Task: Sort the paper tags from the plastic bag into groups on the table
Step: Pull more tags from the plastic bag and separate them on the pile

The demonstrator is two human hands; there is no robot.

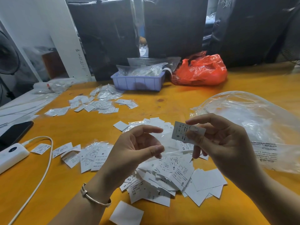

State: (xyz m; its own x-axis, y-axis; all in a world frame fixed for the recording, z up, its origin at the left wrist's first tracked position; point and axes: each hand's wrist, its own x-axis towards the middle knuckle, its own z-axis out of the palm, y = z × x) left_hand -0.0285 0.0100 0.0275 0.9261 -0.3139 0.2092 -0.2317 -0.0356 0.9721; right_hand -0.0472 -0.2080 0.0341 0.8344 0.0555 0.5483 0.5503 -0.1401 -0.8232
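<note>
In the head view, 1 paper tag point(181, 133) marked S is pinched between thumb and forefinger of the right hand point(224, 143), raised above the loose pile of tags point(175, 174) on the table point(48, 192). The left hand point(136, 148) is held palm-up with fingers loosely curled, apparently around nothing. The clear plastic bag point(253, 120) lies at right, beside the pile.
</note>
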